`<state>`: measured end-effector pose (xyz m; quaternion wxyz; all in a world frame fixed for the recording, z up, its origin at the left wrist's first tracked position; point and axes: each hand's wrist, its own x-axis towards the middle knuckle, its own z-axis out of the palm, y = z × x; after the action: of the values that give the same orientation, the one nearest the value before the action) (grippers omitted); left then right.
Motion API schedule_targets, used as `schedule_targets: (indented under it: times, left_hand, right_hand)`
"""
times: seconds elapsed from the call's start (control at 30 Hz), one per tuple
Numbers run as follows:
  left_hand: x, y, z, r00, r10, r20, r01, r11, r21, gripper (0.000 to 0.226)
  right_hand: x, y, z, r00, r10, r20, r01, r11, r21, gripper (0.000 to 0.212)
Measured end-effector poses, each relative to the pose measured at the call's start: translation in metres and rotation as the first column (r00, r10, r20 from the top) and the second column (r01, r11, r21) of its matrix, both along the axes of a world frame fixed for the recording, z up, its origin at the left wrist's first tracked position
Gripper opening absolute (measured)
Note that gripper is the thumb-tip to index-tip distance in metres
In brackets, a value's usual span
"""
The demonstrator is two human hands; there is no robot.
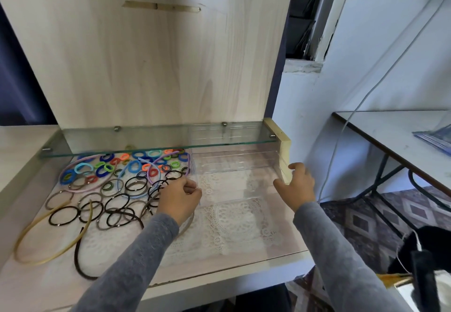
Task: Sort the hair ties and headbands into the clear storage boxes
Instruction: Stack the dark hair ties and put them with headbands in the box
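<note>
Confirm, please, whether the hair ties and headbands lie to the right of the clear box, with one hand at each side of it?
Not quite: in the head view the hair ties and headbands lie left of the clear box, not right. The left hand and right hand are indeed at its sides.

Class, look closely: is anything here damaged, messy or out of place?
Hair ties and headbands lie jumbled, overlapping, left of the clear box, none inside. Tape is stuck across the wooden back panel; plaster is chipped at the window frame.
</note>
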<state>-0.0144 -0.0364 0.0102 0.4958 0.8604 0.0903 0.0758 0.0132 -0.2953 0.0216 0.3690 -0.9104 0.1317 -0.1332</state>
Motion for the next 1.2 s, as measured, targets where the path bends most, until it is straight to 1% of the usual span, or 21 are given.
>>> schedule_targets:
  times: [0.2,0.4,0.53,0.67,0.77,1.03,1.2]
  left_hand:
    - [-0.004,-0.003,-0.01,1.0,0.004,-0.011,-0.003,1.0,0.007,0.006]
    - [-0.003,-0.003,-0.02,0.999,-0.006,-0.051,0.01,0.997,0.073,0.004]
    - [0.0,-0.004,-0.023,0.997,-0.004,-0.083,0.012,0.995,0.1,0.009]
    - [0.0,-0.006,-0.024,0.998,0.002,-0.059,0.008,0.987,0.159,0.011]
    - [0.002,-0.007,-0.025,0.999,0.002,-0.044,0.006,0.982,0.188,0.014]
    - [0.005,-0.005,-0.029,0.999,0.006,-0.039,0.003,0.973,0.231,0.016]
    - [0.009,-0.007,-0.029,0.999,-0.008,-0.035,0.017,0.963,0.27,0.02]
  right_hand:
    - [-0.004,-0.003,-0.01,1.0,-0.01,-0.015,0.01,0.999,-0.031,0.051]
    - [-0.004,-0.002,-0.022,0.996,-0.024,-0.081,0.02,0.999,-0.044,0.052]
    - [-0.003,-0.001,-0.025,0.994,-0.031,-0.106,0.022,0.996,-0.091,0.051]
    - [-0.003,0.001,-0.029,0.992,-0.038,-0.122,0.015,0.983,-0.184,0.051]
    - [-0.003,0.003,-0.032,0.992,-0.029,-0.122,0.001,0.974,-0.225,0.051]
    - [-0.003,0.005,-0.031,0.989,0.004,-0.15,-0.042,0.967,-0.251,0.052]
    - [0.0,0.003,-0.03,0.988,0.0,-0.157,-0.039,0.969,-0.245,0.043]
